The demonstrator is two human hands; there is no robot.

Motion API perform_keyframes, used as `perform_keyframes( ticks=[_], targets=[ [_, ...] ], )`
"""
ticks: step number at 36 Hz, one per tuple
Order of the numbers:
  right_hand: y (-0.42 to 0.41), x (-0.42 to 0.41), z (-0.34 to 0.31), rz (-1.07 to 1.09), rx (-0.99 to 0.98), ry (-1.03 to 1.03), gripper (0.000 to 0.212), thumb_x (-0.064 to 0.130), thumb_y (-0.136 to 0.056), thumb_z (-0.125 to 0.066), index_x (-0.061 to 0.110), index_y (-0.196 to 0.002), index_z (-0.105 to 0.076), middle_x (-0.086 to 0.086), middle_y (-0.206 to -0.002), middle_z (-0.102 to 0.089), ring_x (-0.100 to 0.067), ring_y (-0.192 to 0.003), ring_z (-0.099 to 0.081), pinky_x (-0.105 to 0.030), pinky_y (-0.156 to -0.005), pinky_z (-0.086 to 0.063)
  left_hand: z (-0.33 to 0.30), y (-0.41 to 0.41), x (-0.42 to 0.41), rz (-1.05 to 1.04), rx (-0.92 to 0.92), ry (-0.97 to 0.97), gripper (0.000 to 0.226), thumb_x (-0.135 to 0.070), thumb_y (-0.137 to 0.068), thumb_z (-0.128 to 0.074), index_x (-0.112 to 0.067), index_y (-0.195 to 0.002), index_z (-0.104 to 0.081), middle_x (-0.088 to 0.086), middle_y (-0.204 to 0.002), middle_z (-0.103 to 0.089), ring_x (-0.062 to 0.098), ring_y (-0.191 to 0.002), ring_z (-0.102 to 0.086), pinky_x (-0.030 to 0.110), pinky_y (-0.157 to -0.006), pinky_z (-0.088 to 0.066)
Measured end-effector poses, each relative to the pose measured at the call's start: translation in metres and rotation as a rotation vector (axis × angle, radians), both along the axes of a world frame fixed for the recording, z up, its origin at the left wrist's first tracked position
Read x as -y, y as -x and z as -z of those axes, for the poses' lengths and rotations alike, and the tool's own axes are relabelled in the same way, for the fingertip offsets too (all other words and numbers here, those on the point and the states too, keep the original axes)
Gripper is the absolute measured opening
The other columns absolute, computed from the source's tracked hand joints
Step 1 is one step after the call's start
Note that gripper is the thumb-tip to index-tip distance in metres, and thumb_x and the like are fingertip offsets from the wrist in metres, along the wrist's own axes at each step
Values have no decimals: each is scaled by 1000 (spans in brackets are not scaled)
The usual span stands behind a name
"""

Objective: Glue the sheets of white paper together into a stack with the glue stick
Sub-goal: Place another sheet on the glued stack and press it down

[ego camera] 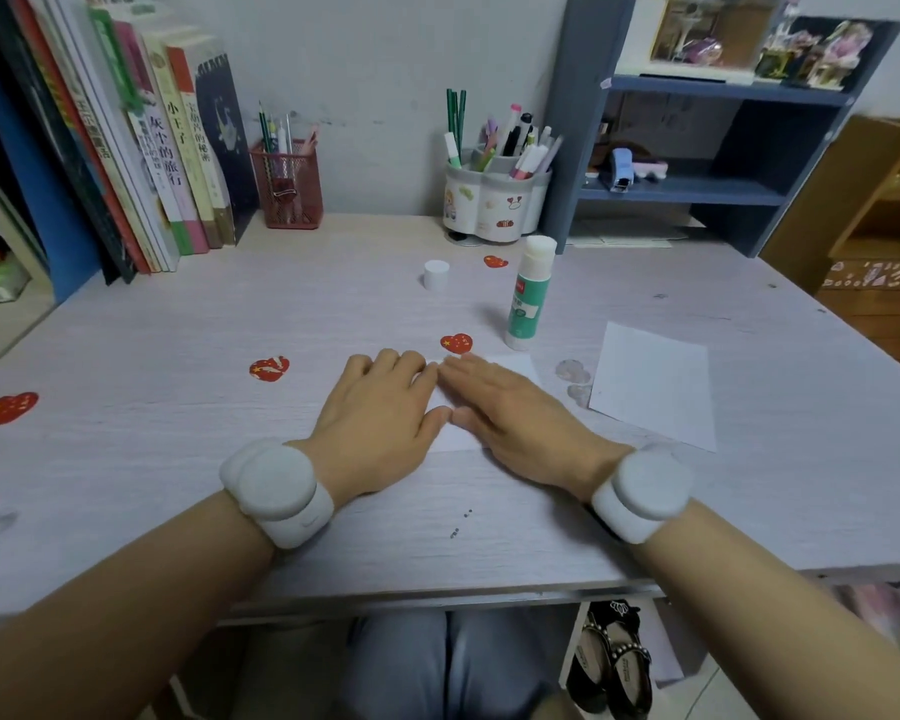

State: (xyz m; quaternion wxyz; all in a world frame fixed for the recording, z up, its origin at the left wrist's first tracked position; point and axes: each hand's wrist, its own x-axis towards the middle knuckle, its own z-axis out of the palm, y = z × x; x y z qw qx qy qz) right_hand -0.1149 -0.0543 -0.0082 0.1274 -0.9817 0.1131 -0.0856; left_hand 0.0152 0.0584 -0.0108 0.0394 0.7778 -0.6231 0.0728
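Head view — left hand [380, 407], right hand [510, 407] flat, fingers straight, pressing paper sheets [515, 367].

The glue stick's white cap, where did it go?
The cap stands on the desk, left of the open glue stick, near the flower-shaped pen holder.

Both hands covered most of the white paper sheet [510, 368], leaving only its far corner and near edge showing. The glue stick [527, 298] label print was too small to read. The frame's top edge cut off the books [141, 127].
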Motion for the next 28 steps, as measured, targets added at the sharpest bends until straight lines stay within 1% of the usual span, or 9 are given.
perform_keyframes(
  ticks=[2, 4, 7, 10, 15, 17, 20, 24, 28],
  targets=[
    [-4, 3, 1, 0, -121, -16, 54, 32, -102, -31, 11, -150, -18, -5, -158, -17, -18, -147, -11, -25, -115, -4, 3, -4, -1, 25, -27, -1, 80, -52, -81, -1, -7, -130, -45, 7, -130, -47, 25, -117, -43, 35, -100, -25],
    [-4, 9, -1, 8, -248, 30, 59, 41, -101, -25, 17, -152, -7, 1, -160, -4, -13, -147, 0, -26, -116, 2, 4, -10, -2, 41, -42, -73, 89, -58, -77, 6, -9, -142, -30, 6, -146, -31, 22, -133, -29, 33, -113, -14],
    [1, 17, -6, 8, -369, 65, 65, 51, -98, -23, 23, -151, 2, 8, -159, 8, -8, -145, 10, -29, -116, 7, 2, -20, -9, 64, -97, -206, 97, -71, -72, 10, -14, -150, -4, 0, -158, -1, 14, -145, -1, 28, -115, 5],
    [10, 24, -8, 18, -405, 49, 72, 58, -94, -23, 25, -151, 6, 11, -158, 12, -4, -144, 13, -32, -117, 10, -2, -26, -16, 66, -168, -285, 90, -73, -75, -1, -21, -149, 6, -8, -157, 12, 3, -142, 13, 25, -112, 13],
    [27, 38, -16, 84, -465, 20, 90, 72, -78, -21, 27, -151, 7, 12, -158, 13, -1, -143, 13, -35, -118, 11, -19, -27, -20, 30, -306, -315, 81, -62, -88, -30, -27, -149, 9, -13, -156, 8, -9, -128, 12, 21, -109, 15],
    [30, 43, -20, 104, -490, 9, 95, 74, -74, -21, 27, -151, 7, 12, -158, 12, -1, -144, 12, -36, -118, 11, -28, -27, -22, -27, -374, -342, 83, -59, -88, -40, -30, -148, 9, -14, -155, 6, -5, -129, 13, 19, -107, 13],
    [32, 43, -22, 120, -503, 11, 96, 74, -74, -23, 26, -151, 6, 11, -158, 10, -3, -144, 11, -39, -117, 12, -35, -28, -26, -77, -384, -384, 89, -61, -85, -45, -33, -147, 11, -8, -157, 5, 12, -141, 13, 28, -112, 12],
    [38, 42, -24, 169, -496, 13, 86, 68, -84, -32, 28, -151, 4, 14, -158, 9, -6, -145, 11, -43, -116, 14, -36, -29, -31, -135, -436, -393, 91, -60, -83, -49, -37, -147, 11, -3, -158, 8, 11, -138, 19, 33, -111, 17],
    [48, 39, -33, 201, -504, 121, 73, 62, -90, -32, 23, -149, -16, 12, -159, -6, -7, -146, 3, -45, -117, 8, -31, -31, -34, -205, -501, -370, 95, -66, -76, -54, -46, -144, 10, 0, -157, 16, 29, -138, 28, 44, -113, 12]
  ],
)
